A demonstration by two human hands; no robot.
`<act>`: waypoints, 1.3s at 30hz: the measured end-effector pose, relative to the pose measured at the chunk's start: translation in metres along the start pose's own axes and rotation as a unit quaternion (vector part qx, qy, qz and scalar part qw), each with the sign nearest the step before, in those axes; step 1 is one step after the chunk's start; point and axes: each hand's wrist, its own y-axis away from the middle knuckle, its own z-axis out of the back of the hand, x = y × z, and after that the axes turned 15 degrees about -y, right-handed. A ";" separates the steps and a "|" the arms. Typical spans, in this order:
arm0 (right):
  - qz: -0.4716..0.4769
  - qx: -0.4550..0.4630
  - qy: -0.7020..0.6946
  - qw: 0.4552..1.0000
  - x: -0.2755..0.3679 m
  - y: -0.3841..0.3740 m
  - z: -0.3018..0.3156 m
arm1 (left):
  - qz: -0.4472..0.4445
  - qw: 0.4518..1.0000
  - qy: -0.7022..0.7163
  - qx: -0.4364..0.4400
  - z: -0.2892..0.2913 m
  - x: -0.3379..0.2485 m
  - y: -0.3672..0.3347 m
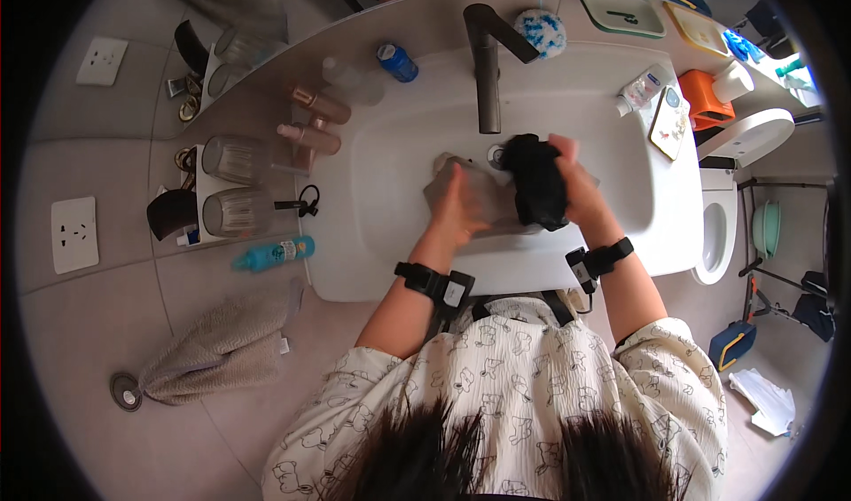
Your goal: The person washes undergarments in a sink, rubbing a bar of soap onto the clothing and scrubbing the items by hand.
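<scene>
Over the white sink point(381, 226), my right hand point(581, 186) is closed on a bunched black cloth point(536, 182). A small pale pink block point(564, 147) shows at the top of that hand; I cannot make out what it is. To the left, my left hand point(463, 204) is low in the basin with its thumb pointing away from me and its fingers smeared by motion. Around it lies something thin and greyish brown point(443, 178), maybe wet cloth. The dark faucet point(489, 76) stands just beyond both hands, above the drain point(496, 155).
Pink pump bottles point(310, 138) and a blue container point(396, 62) stand along the sink's left and back. A white tube point(644, 89) lies at the right rim. Glasses point(235, 210) sit left on a wall shelf, above a blue bottle point(275, 253) and a hanging towel point(222, 350).
</scene>
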 end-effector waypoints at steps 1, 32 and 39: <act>0.101 0.034 0.208 0.972 -0.003 0.001 -0.011 | 0.098 0.989 0.079 0.075 -0.004 0.002 0.006; 0.002 0.036 0.326 0.945 -0.009 0.002 -0.030 | 0.073 0.918 0.264 0.288 -0.016 0.032 0.015; 0.247 0.099 0.671 0.692 -0.066 0.033 -0.084 | -0.064 0.915 0.280 0.284 -0.019 0.065 -0.014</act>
